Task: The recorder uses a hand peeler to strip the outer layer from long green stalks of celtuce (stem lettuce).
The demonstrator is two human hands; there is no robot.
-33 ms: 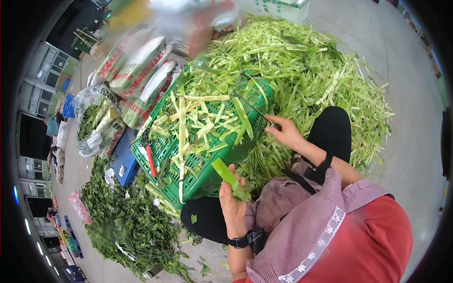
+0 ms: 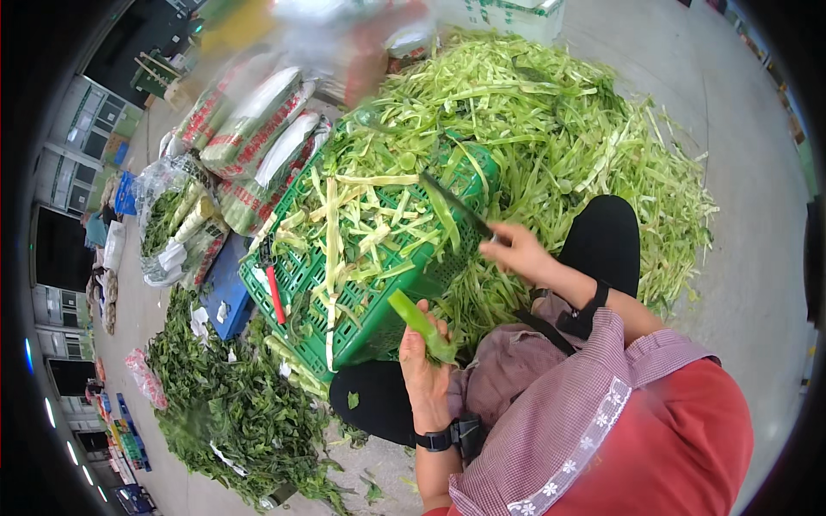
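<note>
— What do we have closest to us?

— Our left hand (image 2: 423, 365), with a black watch (image 2: 447, 437) on the wrist, has its fingers clenched around a peeled green stalk (image 2: 419, 322) that tilts up toward the crate, just above our knee.

— And the other hand?

— Our right hand (image 2: 514, 251) grips the handle of a dark knife (image 2: 456, 205), its blade pointing up and left over the green plastic crate (image 2: 301, 275).

— What lies on the crate?

— Pale peel strips (image 2: 361, 219) and a red-handled tool (image 2: 275, 292). Left of it we see a heap of dark leaves (image 2: 232, 404) on the ground; beyond it a big pile of green trimmings (image 2: 551, 112), and farther left, bundled sacks (image 2: 258, 120).
</note>
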